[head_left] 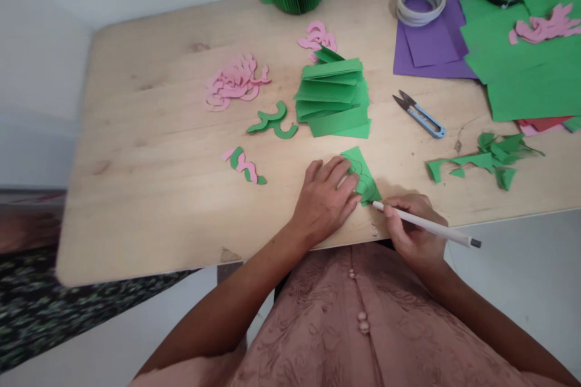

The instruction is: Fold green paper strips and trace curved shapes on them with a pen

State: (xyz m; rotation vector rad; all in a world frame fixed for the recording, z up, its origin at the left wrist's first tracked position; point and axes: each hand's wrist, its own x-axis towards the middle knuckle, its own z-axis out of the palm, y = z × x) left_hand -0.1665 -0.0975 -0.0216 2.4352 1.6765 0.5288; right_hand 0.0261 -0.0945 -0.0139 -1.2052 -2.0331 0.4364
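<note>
We see a pale worktop bearing a stack of green paper; nearer the front edge, the left hand lies with fingers slightly spread, pressing down, while the right hand has fingers closed around a white pen, its tip at the lower edge of the curve-marked green slip under the left fingertips.
</note>
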